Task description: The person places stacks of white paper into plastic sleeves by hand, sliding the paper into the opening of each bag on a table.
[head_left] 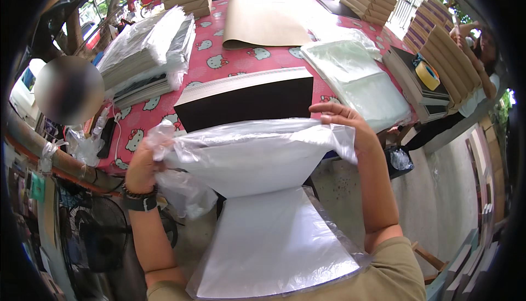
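A clear plastic bag [312, 136] is stretched between my two hands. Its lower part drapes over a flat pale sheet or stack [274, 241] lying across my lap. My left hand [143, 161], with a dark band and beads at its wrist, is closed on the bag's left edge, where a bunched end hangs down. My right hand [350, 125] is at the right corner; its upper fingers reach out over the edge, and the plastic partly hides its grip. Just beyond the bag, a thick black-covered block of pages [246, 101] rests on the table.
The table has a pink patterned cloth [216, 60]. On it are plastic-wrapped stacks [145, 54] at left, a brown sheet [263, 21], clear plastic sleeves [361, 82] and a yellow tape roll [427, 75] at right. A fan [98, 230] stands lower left; a person [485, 54] is at far right.
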{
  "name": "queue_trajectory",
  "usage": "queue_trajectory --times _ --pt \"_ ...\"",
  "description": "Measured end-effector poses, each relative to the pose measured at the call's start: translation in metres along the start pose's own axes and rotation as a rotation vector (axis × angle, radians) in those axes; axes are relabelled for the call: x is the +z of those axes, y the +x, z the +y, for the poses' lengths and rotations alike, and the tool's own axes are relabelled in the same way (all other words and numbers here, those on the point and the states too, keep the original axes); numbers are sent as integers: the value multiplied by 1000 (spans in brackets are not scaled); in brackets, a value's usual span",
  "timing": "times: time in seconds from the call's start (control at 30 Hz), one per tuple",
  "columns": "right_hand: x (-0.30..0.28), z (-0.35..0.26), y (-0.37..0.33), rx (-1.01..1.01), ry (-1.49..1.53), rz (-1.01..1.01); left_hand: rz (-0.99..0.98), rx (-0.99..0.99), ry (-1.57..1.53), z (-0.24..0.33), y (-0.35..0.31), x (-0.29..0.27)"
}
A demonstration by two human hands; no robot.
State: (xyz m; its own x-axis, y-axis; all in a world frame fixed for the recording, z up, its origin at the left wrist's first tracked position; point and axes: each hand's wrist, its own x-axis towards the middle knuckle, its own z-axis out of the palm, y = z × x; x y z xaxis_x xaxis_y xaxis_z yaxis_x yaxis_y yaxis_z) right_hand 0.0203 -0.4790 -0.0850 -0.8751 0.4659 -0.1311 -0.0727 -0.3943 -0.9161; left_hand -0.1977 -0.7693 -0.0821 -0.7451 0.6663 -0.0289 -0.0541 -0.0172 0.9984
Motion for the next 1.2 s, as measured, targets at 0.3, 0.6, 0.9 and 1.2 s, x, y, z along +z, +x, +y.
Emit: queue_trajectory --times 0.3,0.6,0.9,1.2 --pt "-90 165 -28 297 223 93 225 -483 -238 -200 -33 4" --pt "-112 286 4 -107 -936 653 384 -301 703 -357 -24 9" --pt "-86 166 -5 -88 -430 400 851 236 503 -206 4 -50" --pt "-40 216 -15 155 -947 -893 -162 416 -706 0 6 33"
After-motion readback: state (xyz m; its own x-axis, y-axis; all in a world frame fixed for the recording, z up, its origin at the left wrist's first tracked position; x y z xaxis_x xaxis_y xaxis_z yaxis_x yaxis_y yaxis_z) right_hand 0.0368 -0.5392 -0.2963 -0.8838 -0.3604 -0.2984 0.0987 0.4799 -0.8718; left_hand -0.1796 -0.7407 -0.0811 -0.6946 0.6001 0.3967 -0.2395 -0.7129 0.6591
